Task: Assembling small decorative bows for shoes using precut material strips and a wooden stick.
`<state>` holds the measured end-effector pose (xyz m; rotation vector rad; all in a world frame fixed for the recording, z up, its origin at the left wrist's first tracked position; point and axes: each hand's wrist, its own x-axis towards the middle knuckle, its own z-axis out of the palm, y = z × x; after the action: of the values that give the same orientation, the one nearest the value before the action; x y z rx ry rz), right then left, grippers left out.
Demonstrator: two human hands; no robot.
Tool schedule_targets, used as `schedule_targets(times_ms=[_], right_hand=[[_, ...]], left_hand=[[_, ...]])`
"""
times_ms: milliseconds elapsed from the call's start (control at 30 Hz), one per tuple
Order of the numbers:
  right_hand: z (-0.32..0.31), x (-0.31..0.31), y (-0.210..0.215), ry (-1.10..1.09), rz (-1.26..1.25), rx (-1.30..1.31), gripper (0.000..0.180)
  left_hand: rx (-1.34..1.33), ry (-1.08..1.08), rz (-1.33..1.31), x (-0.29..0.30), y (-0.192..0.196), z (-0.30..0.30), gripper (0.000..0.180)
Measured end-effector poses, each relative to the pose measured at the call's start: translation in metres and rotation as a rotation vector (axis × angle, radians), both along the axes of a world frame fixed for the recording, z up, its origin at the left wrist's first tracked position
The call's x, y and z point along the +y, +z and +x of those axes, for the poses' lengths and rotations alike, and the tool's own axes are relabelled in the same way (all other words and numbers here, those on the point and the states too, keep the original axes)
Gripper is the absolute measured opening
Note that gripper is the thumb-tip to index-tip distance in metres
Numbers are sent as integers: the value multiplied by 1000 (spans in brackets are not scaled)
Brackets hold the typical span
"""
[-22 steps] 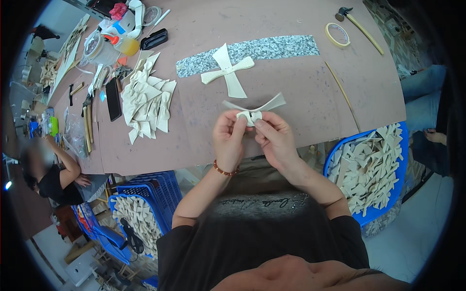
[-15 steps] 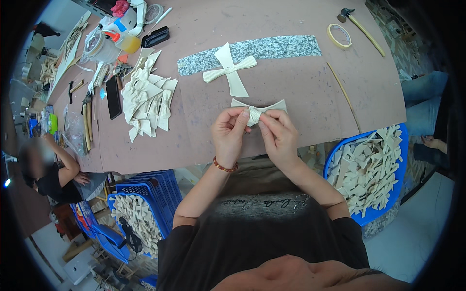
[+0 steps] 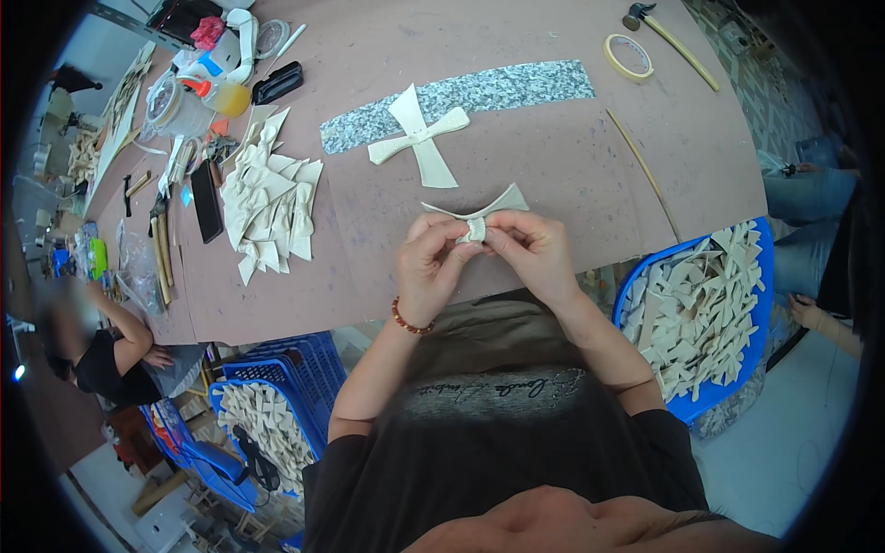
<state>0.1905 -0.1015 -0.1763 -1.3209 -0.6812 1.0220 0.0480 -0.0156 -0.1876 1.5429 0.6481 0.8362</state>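
Observation:
Both my hands hold a cream bow-shaped piece just above the near edge of the brown table. My left hand pinches its ribbed centre knot from the left, and my right hand pinches it from the right. The bow's two flat wings stick out past my fingertips. Further up the table lie two cream strips crossed over each other, partly on a speckled grey strip. A heap of finished cream bows lies to the left.
A blue basket of cream pieces stands at my right, another blue basket under the table at my left. Tape roll, hammer, thin stick, bottles and tools sit on the table. A seated person works at left.
The bow has flattened out and shifted slightly in my fingers as both hands work its centre knot. My hands stay at the table's near edge.

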Motion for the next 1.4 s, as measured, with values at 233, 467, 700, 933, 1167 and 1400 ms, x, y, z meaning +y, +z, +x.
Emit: schedule_targets(times_ms=[233, 467, 700, 933, 1167, 1400], right_hand=[[19, 9, 10, 261, -83, 165, 10], [8, 8, 3, 304, -49, 239, 6], [-14, 8, -3, 74, 40, 178, 6], [-4, 5, 7, 199, -67, -113, 4], [-3, 1, 8, 365, -57, 70, 4], [9, -9, 15, 610, -309, 894, 7]], left_hand=[[-143, -230, -388, 17, 12, -6, 30], [-167, -198, -463, 17, 21, -1, 27], [74, -161, -718, -7, 22, -16, 28], [39, -270, -959, -2, 34, -21, 27], [-49, -235, -514, -16, 7, -30, 22], [227, -407, 654, 9, 45, -43, 14]])
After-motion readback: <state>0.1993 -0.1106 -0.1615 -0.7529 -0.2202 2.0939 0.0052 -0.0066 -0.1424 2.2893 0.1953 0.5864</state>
